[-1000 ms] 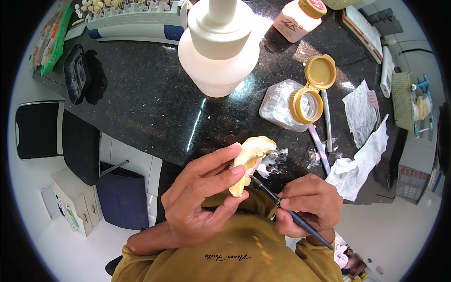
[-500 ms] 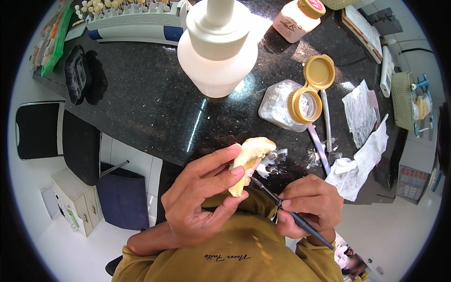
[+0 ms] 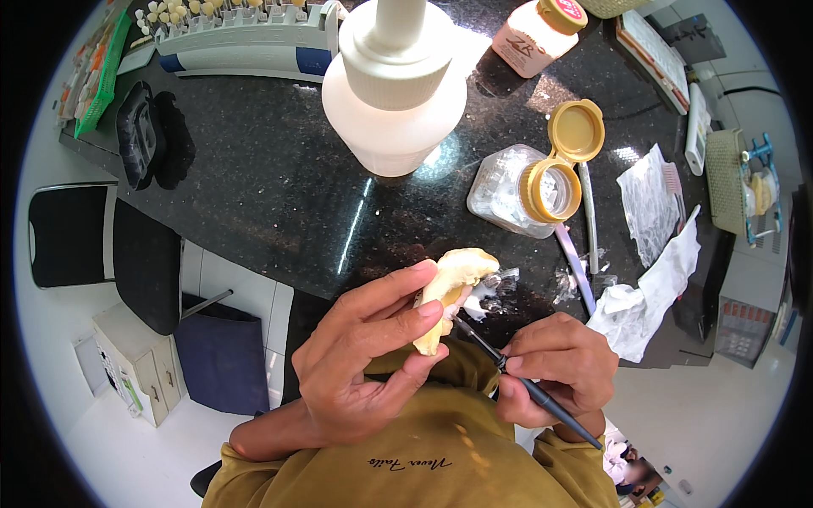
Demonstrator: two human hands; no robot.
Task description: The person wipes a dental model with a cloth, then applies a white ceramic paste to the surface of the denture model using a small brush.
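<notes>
My left hand [image 3: 364, 347] is closed around a pale yellow dental cast [image 3: 460, 269], gripping it between fingertips and thumb. A pinkish-white patch shows on the cast's inner side. My right hand [image 3: 561, 370] holds a slim dark brush-like tool [image 3: 542, 398] like a pen. Its thin tip points up and left and meets, or nearly meets, the cast's lower right edge; contact is hard to tell. Beyond the cast, white scraps and clear film [image 3: 491, 296] lie on the dark speckled counter [image 3: 262, 195].
A large white pump bottle [image 3: 394, 102] stands ahead. Right of it are a clear jar with its gold lid open [image 3: 512, 190], a pink bottle [image 3: 535, 38], a purple stick [image 3: 576, 269] and crumpled white tissue [image 3: 641, 309]. A tooth shade rack [image 3: 246, 51] and black tray [image 3: 140, 135] sit left.
Almost nothing differs. The cast and my left hand have shifted very slightly to the right, and the tool's tip stays beside the cast.
</notes>
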